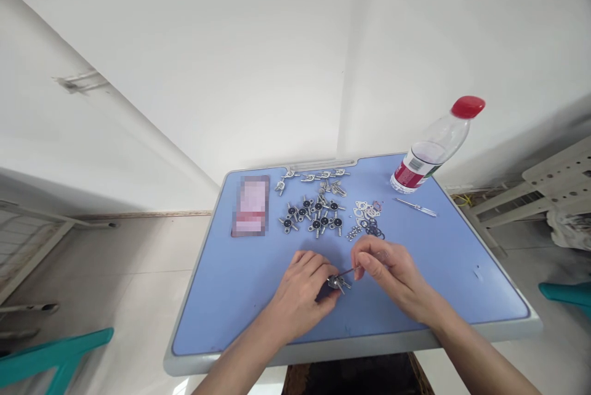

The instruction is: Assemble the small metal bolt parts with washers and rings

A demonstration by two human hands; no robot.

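Observation:
My left hand (pixel 305 284) is closed around a small metal fitting with short arms (pixel 337 283), just above the near part of the blue table. Pinched in my right hand (pixel 388 272) is a screwdriver (pixel 347 271); its thin shaft points left and its tip meets the fitting. Fingers hide most of its handle. Beyond my hands lie several similar fittings with black round centres (pixel 317 215). Near my right fingers are small screws or nuts (pixel 354 233), dark rings (pixel 375 231) and flat metal plates (pixel 362 209).
Bare metal parts (pixel 325 176) lie along the table's (pixel 221 303) far side. A blurred pinkish phone-like slab (pixel 252 205) is at left. A red-capped bottle (pixel 422 158) stands at the far right, with another screwdriver (pixel 414 207) in front. Teal stools (pixel 69 346) flank the table.

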